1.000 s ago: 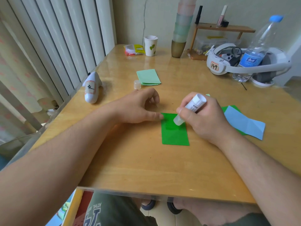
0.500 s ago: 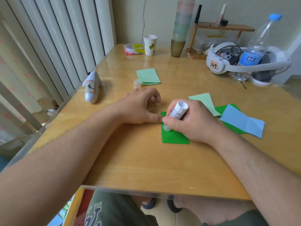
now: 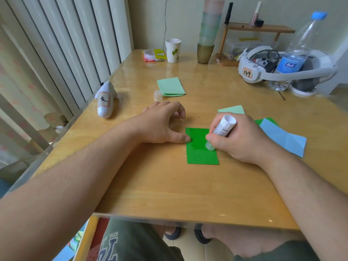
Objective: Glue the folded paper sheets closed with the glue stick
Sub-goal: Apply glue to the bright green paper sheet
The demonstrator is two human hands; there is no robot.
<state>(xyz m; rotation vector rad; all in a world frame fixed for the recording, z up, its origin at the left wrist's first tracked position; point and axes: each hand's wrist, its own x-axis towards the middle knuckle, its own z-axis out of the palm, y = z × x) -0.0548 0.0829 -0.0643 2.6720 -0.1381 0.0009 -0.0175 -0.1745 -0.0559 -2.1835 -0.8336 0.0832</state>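
Observation:
A dark green folded sheet (image 3: 200, 153) lies flat in the middle of the wooden table (image 3: 169, 185). My left hand (image 3: 162, 125) rests beside it, thumb tip pressing the sheet's left edge. My right hand (image 3: 239, 138) grips a white glue stick (image 3: 223, 128), its clear tip down on the sheet's right half. The stick's cap (image 3: 157, 95) stands apart, farther back. A light green folded stack (image 3: 171, 86) lies behind the cap. Another light green sheet (image 3: 232, 109), a dark green sheet (image 3: 259, 121) and a light blue sheet (image 3: 282, 137) lie to the right, partly hidden by my right hand.
A white shark-shaped object (image 3: 106, 101) lies at the left edge. At the back stand a paper cup (image 3: 173, 50), a snack packet (image 3: 154, 55), stacked cups (image 3: 207, 34), a small wooden shelf (image 3: 259, 28), a white headset (image 3: 263, 66) and a water bottle (image 3: 295, 53).
My right hand slid the glue stick left across the green sheet, then back right and slightly toward me. My left hand kept its thumb on the sheet's left edge.

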